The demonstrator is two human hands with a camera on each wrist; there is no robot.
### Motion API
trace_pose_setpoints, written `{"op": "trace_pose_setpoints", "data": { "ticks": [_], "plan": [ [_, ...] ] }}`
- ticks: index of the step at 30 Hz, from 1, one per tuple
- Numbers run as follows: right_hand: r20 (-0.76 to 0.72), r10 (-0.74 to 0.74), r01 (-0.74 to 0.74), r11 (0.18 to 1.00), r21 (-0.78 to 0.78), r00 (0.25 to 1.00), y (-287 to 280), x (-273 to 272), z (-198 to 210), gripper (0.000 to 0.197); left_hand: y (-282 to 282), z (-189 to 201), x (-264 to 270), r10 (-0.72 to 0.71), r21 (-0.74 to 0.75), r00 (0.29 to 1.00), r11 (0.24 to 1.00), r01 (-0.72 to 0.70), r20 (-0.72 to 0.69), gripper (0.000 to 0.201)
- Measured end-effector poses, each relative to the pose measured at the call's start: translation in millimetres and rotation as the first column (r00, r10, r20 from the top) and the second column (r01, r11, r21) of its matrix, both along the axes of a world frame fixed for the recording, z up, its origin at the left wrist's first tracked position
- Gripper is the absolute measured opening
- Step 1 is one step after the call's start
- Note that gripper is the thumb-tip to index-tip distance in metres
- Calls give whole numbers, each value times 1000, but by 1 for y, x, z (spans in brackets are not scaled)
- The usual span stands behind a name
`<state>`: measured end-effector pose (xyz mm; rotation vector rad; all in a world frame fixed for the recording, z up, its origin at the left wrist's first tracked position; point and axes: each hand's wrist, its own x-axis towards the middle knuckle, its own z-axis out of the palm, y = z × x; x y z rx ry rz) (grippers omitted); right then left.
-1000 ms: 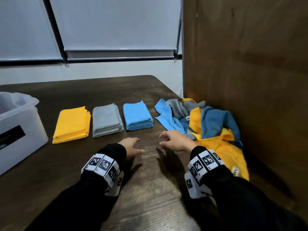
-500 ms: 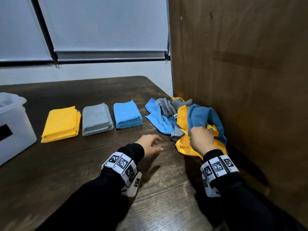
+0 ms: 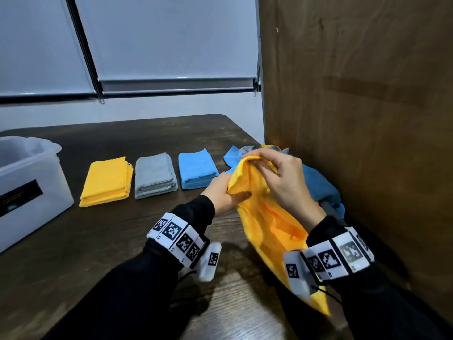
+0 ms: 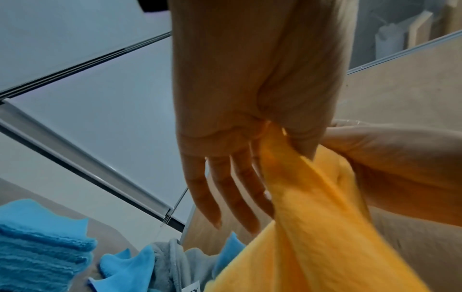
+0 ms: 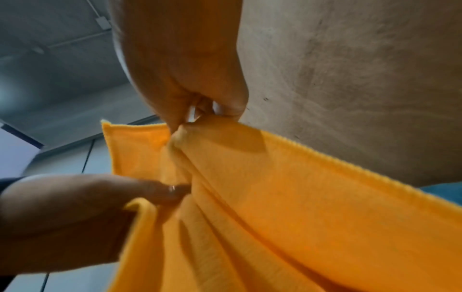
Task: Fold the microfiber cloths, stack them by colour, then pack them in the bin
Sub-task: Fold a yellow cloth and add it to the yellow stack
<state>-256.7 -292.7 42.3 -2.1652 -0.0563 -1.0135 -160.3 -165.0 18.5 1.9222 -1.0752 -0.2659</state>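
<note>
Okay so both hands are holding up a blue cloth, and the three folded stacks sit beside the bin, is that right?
Not quite: the cloth that the left hand and right hand hold up is yellow, as the head view shows. The three folded stacks do sit beside the bin.

Dark wood-grain table (image 3: 103, 241), rounded far corner. Brown wooden panel (image 3: 355, 106), upright along the table's right edge. Pale grey roller blinds (image 3: 171, 38) on the far wall, drawn down, with a dark vertical frame bar (image 3: 81, 45) between them. White wall strip (image 3: 147, 106) below the blinds.
</note>
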Motion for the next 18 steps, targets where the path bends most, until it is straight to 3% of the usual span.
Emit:
{"op": "trace_pose_setpoints", "data": {
  "ticks": [4, 7, 9, 11, 13, 14, 15, 16, 17, 18],
  "plan": [
    [61, -18, 15, 999, 38, 998, 4, -2, 8, 17, 24, -13, 5, 162, 70, 987, 984, -163, 9, 11],
    [85, 32, -39, 996, 78, 996, 9, -2, 10, 18, 53, -24, 15, 159, 119, 987, 981, -155, -24, 20],
    [66, 55, -61, 994, 95, 996, 14, 3, 6, 20, 74, -24, 16, 187, 9, 959, 982, -190, -211, 29],
    [19, 92, -93, 987, 130, 996, 21, 9, -2, 22, 95, -15, 10, 217, -119, 879, 949, -292, -424, 31],
    [-1, 160, -156, 965, 212, 987, 30, 11, -7, 22, 115, -2, 4, 170, -150, 862, 951, -270, -478, 23],
    [5, 200, -194, 944, 266, 980, 35, 11, -7, 23, 127, 2, 1, 163, -98, 898, 970, -221, -409, 25],
    [20, 237, -231, 921, 314, 971, 39, 10, -5, 25, 137, 7, 0, 171, 3, 953, 984, -175, -249, 30],
    [38, 269, -266, 900, 345, 962, 43, 8, -1, 27, 149, 8, 1, 200, 184, 980, 963, -197, 3, 26],
    [61, 293, -295, 887, 354, 954, 45, 5, 3, 27, 159, 11, 3, 204, 312, 950, 910, -273, 236, 22],
    [86, 307, -318, 881, 350, 948, 46, 3, 7, 26, 169, 13, 8, 227, 359, 899, 859, -366, 374, 28]
  ]
}}
